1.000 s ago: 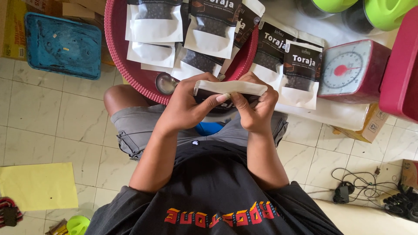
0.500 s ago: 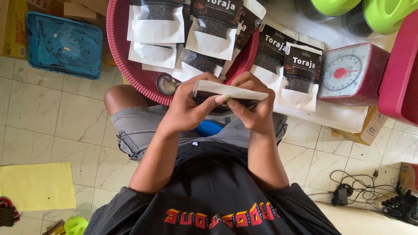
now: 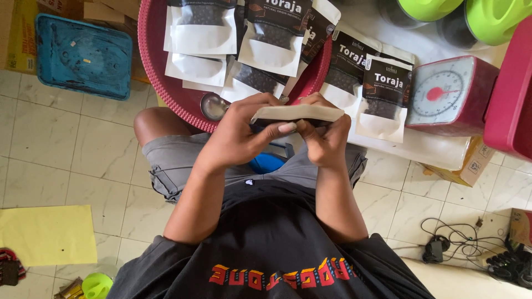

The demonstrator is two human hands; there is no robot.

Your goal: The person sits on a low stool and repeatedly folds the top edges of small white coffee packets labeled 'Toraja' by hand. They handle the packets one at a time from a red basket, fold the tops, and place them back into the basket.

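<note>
Both hands are pinching the top edge of a flat white-and-black paper pouch (image 3: 296, 113), held over the lap just in front of the round pink plastic basin (image 3: 166, 94). The left hand (image 3: 238, 135) is clamping one end, and the right hand (image 3: 327, 138) is gripping the other. Sealing it well seems to call for even, firm pressure run along the whole strip.

Roughly eight pouches (image 3: 275, 41), one scale (image 3: 446, 95)

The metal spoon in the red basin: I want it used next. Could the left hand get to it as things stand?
Probably not at once: the left hand grips the pouch together with the right hand. The spoon lies uncovered just beyond its knuckles in the red basin, so once freed, likely yes.
</note>
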